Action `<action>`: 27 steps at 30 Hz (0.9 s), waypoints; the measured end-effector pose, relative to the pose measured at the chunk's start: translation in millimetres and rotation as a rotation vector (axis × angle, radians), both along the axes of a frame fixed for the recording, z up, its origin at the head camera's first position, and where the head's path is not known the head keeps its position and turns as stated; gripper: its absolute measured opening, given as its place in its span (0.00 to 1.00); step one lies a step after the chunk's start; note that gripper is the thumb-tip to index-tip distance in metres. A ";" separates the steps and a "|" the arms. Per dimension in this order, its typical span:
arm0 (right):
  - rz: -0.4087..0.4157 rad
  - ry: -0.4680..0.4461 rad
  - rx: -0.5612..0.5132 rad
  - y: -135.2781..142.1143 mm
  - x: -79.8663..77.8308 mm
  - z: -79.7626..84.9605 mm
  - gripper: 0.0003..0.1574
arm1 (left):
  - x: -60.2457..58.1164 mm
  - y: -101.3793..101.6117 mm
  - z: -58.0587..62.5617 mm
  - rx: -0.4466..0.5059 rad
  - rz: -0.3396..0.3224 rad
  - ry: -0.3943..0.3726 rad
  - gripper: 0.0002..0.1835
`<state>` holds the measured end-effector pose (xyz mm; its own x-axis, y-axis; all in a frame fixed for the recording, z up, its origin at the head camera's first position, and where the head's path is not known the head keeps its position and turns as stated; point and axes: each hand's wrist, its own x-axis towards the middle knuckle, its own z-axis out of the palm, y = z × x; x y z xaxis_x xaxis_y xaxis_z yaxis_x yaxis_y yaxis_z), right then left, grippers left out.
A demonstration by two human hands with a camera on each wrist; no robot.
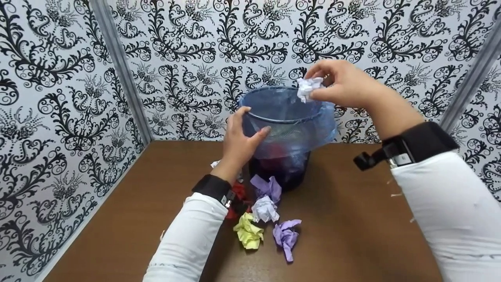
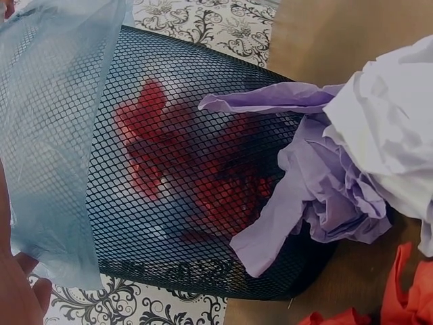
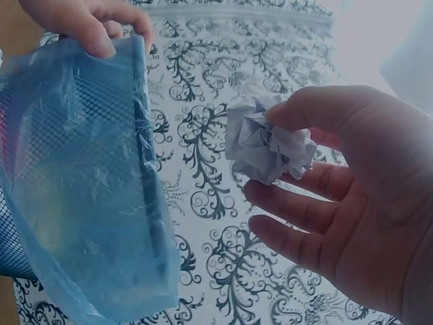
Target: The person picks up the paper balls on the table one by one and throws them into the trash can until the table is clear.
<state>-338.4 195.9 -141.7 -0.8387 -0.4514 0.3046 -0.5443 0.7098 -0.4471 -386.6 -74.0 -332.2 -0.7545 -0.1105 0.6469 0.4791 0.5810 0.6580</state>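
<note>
My right hand (image 1: 340,84) pinches a crumpled white paper ball (image 3: 267,145) between thumb and fingers, above the right side of the wastebasket's rim. The wastebasket (image 2: 196,156) is dark mesh, lined with a translucent blue plastic bag (image 1: 321,129) folded over its rim. At the rim's left side, my left hand (image 1: 238,139) grips the lined basket, thumb on the outside of the bag. Through the mesh, crumpled red paper (image 2: 159,135) shows inside the basket.
In front of the basket on the brown table (image 1: 352,219) lie crumpled paper balls: purple (image 1: 268,188), white (image 1: 265,209), yellow (image 1: 249,232), another purple (image 1: 286,237) and red (image 1: 238,192), the red partly behind my left wrist. Patterned walls (image 1: 188,70) stand behind and at the sides.
</note>
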 end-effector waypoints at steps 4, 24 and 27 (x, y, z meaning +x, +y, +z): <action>-0.023 0.005 -0.009 -2.2 -12.2 -3.7 0.30 | 0.3 0.1 -1.8 0.005 0.001 0.006 0.43; -0.066 -0.033 -0.011 -10.7 -38.4 -19.7 0.28 | 0.2 0.1 1.1 -0.002 0.008 -0.021 0.43; -0.077 -0.031 0.009 -10.8 -41.1 -24.6 0.26 | -0.5 0.4 0.6 0.000 0.008 -0.018 0.43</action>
